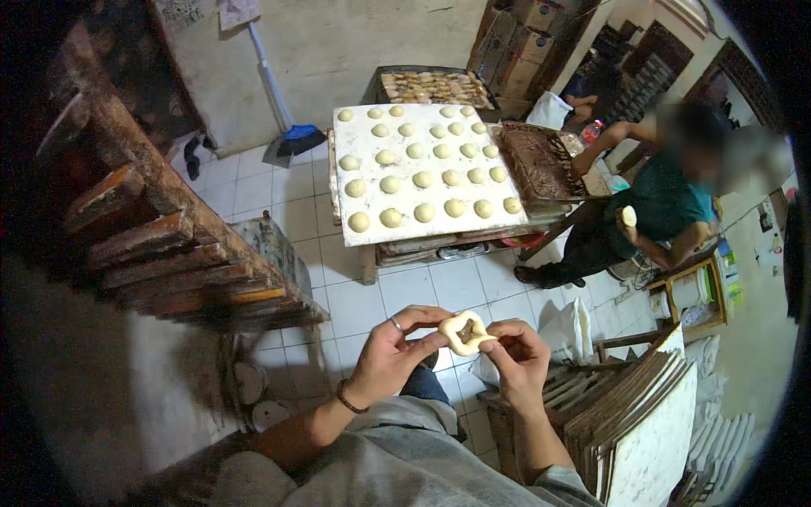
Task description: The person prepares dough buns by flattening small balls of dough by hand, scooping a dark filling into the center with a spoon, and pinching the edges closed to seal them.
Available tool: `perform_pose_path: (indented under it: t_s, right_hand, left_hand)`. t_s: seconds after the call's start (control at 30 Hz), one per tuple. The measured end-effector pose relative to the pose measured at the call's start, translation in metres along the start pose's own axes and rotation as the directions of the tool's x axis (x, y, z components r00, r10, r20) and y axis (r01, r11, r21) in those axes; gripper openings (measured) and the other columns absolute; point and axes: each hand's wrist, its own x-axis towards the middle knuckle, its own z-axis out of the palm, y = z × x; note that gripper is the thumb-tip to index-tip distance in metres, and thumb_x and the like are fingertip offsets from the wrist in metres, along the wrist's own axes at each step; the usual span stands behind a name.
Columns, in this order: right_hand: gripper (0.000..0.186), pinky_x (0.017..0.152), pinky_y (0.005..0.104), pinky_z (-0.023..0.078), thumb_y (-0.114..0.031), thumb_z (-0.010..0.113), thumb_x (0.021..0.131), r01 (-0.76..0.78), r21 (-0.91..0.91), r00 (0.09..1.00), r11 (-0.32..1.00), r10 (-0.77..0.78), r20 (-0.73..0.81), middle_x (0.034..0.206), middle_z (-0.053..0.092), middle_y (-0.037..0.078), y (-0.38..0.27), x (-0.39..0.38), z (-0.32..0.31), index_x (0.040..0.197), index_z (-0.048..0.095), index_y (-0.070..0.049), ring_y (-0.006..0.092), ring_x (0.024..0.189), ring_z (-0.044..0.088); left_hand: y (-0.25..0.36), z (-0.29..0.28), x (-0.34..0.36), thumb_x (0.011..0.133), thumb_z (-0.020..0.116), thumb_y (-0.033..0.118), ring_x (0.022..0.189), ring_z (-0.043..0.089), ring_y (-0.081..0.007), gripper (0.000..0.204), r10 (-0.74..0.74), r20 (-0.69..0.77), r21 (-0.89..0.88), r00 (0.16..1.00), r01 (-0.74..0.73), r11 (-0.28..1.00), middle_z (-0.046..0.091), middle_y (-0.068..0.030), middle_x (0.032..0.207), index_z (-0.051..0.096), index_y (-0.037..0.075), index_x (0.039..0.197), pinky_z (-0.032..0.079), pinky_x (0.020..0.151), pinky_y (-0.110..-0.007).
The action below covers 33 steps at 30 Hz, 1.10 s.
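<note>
Between my two hands, in front of my body, is a pale piece of dough point(453, 345) with raised, folded edges around a brownish middle. Whether that middle is filling or a gap, I cannot tell. My left hand point(397, 351), wearing a ring and a dark bracelet, pinches its left side between thumb and fingers. On the other side, the thumb and fingers of my right hand point(517, 355) grip its edge. Beyond my hands, several round dough balls point(389, 184) sit in loose rows on a white floured board point(439, 226) on a table.
At the right, a co-worker point(667, 190) holds a dough piece and reaches into a tray of brown filling point(532, 160). Filled trays point(431, 87) stand behind the board. A wooden rack point(169, 228) rises at left; stacked boards point(625, 422) lean at lower right. A broom point(296, 135) rests by the wall.
</note>
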Motion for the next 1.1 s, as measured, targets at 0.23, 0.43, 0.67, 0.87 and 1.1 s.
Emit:
perform_pose_path:
  t_s: [0.23,0.43,0.67,0.87,1.1]
  right_hand:
    - [0.018,0.086,0.0298,0.056,0.005,0.081,0.087,-0.054,-0.008,0.995,0.998,0.055,0.083,0.104,0.067,0.010,-0.013,-0.023,-0.004,0.103,0.074,0.005,0.0162,0.094,0.067]
    - [0.021,0.083,0.0289,0.055,0.006,0.083,0.082,0.008,0.123,0.999,0.992,-0.004,-0.035,0.108,0.066,0.009,-0.013,-0.035,0.008,0.096,0.068,0.002,0.0144,0.096,0.065]
    - [0.047,0.077,0.0228,0.050,0.002,0.087,0.079,-0.184,0.155,0.968,0.971,0.151,0.201,0.109,0.069,0.008,-0.048,-0.037,0.008,0.123,0.072,0.005,0.0094,0.092,0.062]
    - [0.028,0.077,0.0299,0.051,0.004,0.090,0.073,0.148,-0.064,0.964,0.987,-0.130,0.234,0.101,0.071,0.009,-0.029,-0.037,-0.010,0.098,0.078,0.002,0.0147,0.089,0.065]
    - [0.017,0.078,0.0290,0.051,0.004,0.088,0.076,0.064,-0.136,0.995,0.989,-0.053,0.080,0.100,0.072,0.011,-0.044,-0.037,0.002,0.090,0.079,0.002,0.0167,0.088,0.067]
  left_hand:
    - [0.014,0.000,-0.021,0.103,0.065,0.005,0.128,0.062,-0.0208,0.033,0.011,0.120,-0.036,0.993,-0.007,0.999,0.064,-0.0137,0.138,0.060,-0.003,0.135,0.054,0.107,-0.033]
    - [0.031,0.014,-0.035,0.090,0.080,0.000,0.127,0.062,-0.0199,0.053,0.049,0.132,0.018,0.990,-0.052,0.998,0.061,-0.0117,0.141,0.063,0.002,0.141,0.063,0.095,-0.030]
    - [0.029,0.002,-0.038,0.090,0.080,0.005,0.109,0.068,-0.0192,0.030,0.289,0.155,0.378,0.945,-0.327,0.866,0.066,-0.0082,0.121,0.079,0.008,0.120,0.060,0.088,-0.032]
    - [0.043,0.004,-0.037,0.087,0.084,0.010,0.097,0.071,-0.0168,0.027,0.239,0.287,0.392,0.928,-0.341,0.855,0.069,-0.0036,0.111,0.081,0.011,0.114,0.060,0.084,-0.031]
    - [0.051,0.022,-0.038,0.086,0.084,0.005,0.099,0.073,-0.0190,0.022,0.034,-0.028,0.016,0.999,-0.033,0.999,0.071,-0.0095,0.116,0.081,0.005,0.108,0.061,0.085,-0.031]
